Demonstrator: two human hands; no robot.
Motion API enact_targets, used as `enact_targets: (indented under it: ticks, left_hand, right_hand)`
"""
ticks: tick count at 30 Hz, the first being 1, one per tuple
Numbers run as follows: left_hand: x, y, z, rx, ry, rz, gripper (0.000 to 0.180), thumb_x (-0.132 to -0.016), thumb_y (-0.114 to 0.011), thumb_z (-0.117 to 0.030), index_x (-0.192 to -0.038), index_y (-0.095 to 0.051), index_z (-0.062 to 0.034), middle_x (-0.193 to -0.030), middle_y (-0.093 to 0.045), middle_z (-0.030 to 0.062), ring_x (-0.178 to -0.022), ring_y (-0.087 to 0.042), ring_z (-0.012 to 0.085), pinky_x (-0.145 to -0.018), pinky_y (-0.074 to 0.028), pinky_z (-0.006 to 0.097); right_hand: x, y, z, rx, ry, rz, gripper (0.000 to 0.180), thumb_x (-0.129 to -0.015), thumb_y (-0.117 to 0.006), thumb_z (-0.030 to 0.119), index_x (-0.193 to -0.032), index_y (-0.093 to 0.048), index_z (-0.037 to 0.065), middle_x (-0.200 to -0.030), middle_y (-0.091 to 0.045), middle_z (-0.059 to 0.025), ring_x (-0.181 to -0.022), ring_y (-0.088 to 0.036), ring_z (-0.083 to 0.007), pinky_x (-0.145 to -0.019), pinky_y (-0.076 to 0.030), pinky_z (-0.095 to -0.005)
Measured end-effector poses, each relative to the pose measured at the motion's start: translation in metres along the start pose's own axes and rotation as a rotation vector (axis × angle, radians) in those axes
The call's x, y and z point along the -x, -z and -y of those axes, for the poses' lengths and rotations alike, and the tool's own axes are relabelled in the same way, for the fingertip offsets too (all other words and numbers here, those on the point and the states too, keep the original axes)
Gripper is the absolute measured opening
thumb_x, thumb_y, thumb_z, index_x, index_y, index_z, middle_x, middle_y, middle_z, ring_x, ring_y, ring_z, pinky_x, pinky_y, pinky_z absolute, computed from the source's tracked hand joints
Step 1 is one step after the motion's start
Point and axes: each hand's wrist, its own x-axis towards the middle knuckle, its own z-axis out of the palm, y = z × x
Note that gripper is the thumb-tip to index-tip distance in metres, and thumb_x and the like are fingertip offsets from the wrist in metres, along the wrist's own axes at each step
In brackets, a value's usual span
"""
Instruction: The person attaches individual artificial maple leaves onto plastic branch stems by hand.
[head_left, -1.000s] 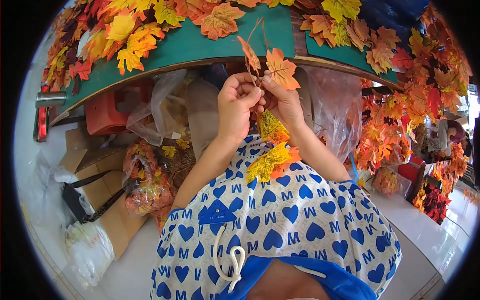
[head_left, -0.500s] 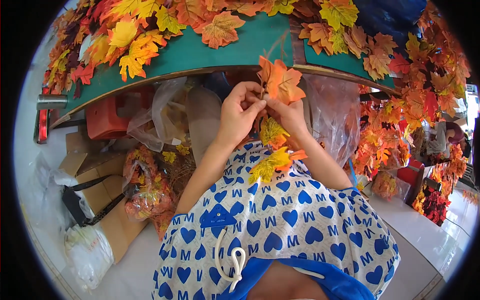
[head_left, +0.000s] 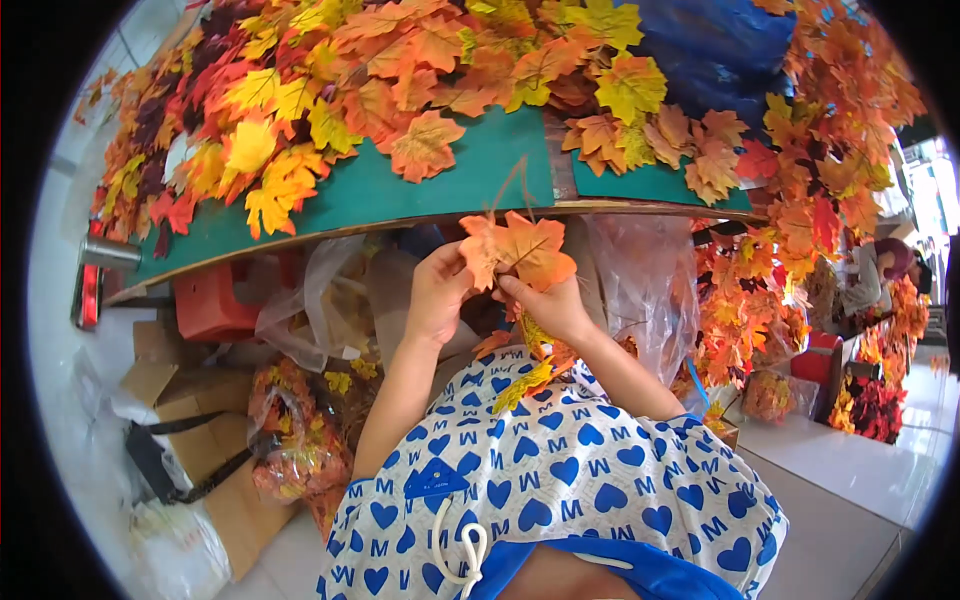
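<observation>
An artificial maple-leaf garland (head_left: 535, 250) is held up in front of me, its orange leaves spread between my hands. My left hand (head_left: 438, 292) is closed at the left side of these leaves, fingertips partly behind them. On the other side my right hand (head_left: 552, 306) pinches the garland just under the larger orange leaf, thumb toward me. A thin brown stem rises above the leaves. Below, the garland trails down, and a yellow leaf (head_left: 525, 385) rests on my heart-patterned apron (head_left: 560, 470). The exact grip point is hidden by the leaves.
The green table (head_left: 480, 165) ahead carries heaps of orange, yellow and red leaves (head_left: 425, 145) and a blue plastic bag (head_left: 715, 60). A red stool (head_left: 215, 300), a cardboard box (head_left: 245, 500) and bagged leaves (head_left: 290, 440) are at left. Garlands (head_left: 740, 290) hang at right.
The view has tilted up, showing more of the table. My hands have shifted left, and the orange leaves now spread wider, with two side by side between my hands.
</observation>
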Motion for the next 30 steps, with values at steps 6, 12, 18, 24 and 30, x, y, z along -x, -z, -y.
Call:
enact_targets:
  ticks: [6,12,18,24,30]
  left_hand:
    - [0.000,-0.011,-0.007,-0.071,-0.143,0.177,0.037,-0.079,-0.061,0.003,-0.116,-0.055,0.0009,-0.112,-0.059,0.0067,-0.097,-0.059,0.0142,-0.081,-0.051,0.027]
    - [-0.004,-0.021,-0.013,-0.030,-0.189,0.171,0.034,-0.080,-0.060,0.001,-0.113,-0.055,0.0000,-0.103,-0.061,0.0053,-0.093,-0.060,0.0132,-0.079,-0.050,0.025]
    - [-0.004,-0.016,-0.012,-0.188,-0.073,0.045,0.022,-0.084,-0.063,-0.004,-0.106,-0.058,0.0015,-0.082,-0.064,0.0057,-0.075,-0.061,0.0109,-0.071,-0.050,0.023]
    - [-0.007,0.003,-0.008,0.068,0.018,0.034,0.016,-0.088,-0.059,-0.006,-0.102,-0.058,-0.0004,-0.082,-0.063,0.0061,-0.074,-0.060,0.0117,-0.067,-0.049,0.022]
    - [0.008,0.022,-0.013,0.166,-0.001,-0.126,0.021,-0.090,-0.056,-0.008,-0.109,-0.058,0.0001,-0.081,-0.058,0.0022,-0.075,-0.059,0.0112,-0.067,-0.049,0.023]
  right_hand:
    - [0.000,0.008,0.002,0.089,0.246,0.015,0.024,-0.089,-0.051,-0.002,-0.113,-0.052,-0.003,-0.101,-0.060,-0.0067,-0.088,-0.061,-0.0129,-0.075,-0.051,-0.0248]
    - [-0.007,0.021,-0.007,0.068,0.190,0.086,0.020,-0.088,-0.051,-0.003,-0.109,-0.054,-0.002,-0.106,-0.057,-0.0073,-0.092,-0.060,-0.0142,-0.077,-0.051,-0.0264]
    - [-0.001,0.023,0.016,0.744,0.765,0.211,0.021,-0.075,-0.062,0.003,-0.096,-0.061,0.006,-0.098,-0.055,-0.0086,-0.085,-0.060,-0.0213,-0.068,-0.050,-0.0292]
    - [-0.013,0.012,0.005,1.429,1.275,0.277,0.040,-0.072,-0.058,0.019,-0.111,-0.060,0.011,-0.116,-0.049,-0.0055,-0.101,-0.056,-0.0214,-0.088,-0.049,-0.0354]
    - [-0.012,0.007,0.006,1.613,1.094,0.500,0.058,-0.081,-0.047,0.023,-0.138,-0.037,0.017,-0.138,-0.039,-0.0043,-0.120,-0.044,-0.0242,-0.100,-0.036,-0.0429]
